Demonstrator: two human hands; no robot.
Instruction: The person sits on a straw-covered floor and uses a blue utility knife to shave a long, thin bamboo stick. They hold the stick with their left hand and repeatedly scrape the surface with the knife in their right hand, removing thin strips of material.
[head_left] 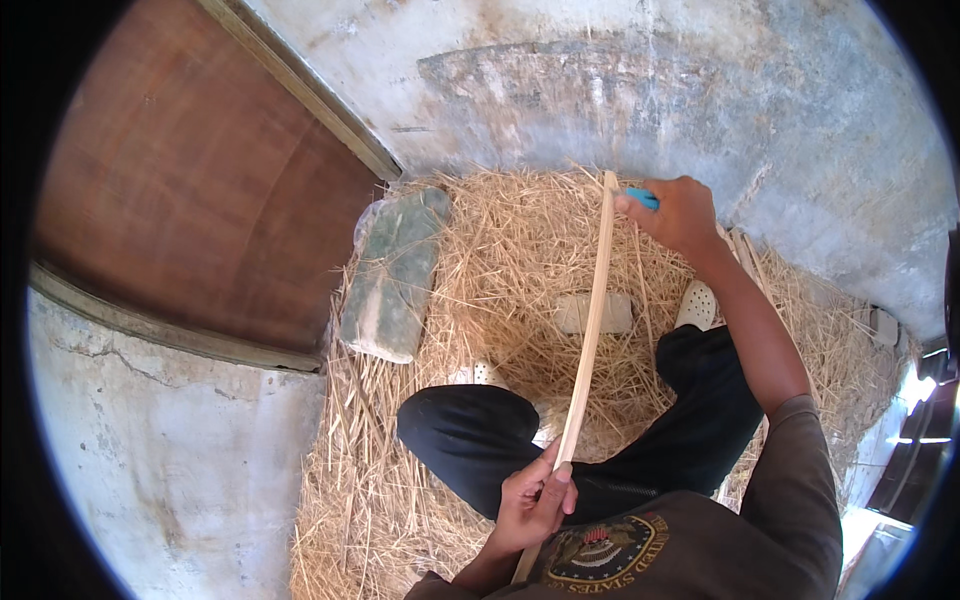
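Strip: a long, narrow, pale wooden strip [590, 335] slants upward from the person's lap, over the straw [500, 230] and in front of a small block [619, 313]; its upper end stands near the wall [640, 110].
Left hand: closed round the strip toward its lower end [538, 500], thumb on top.
Right hand: curled round a blue tool [643, 198] beside the upper end [683, 215]; whether its thumb touches the wood, I cannot tell.
Weight: probably light, easy for one hand.
Stiffness: likely firm but springy along its length; the lens hides how much bow is real.
Surface feel: probably dry, not slippery; edges may splinter.
Best hold: low, flat faces between thumb and fingers, clear of the blue tool.
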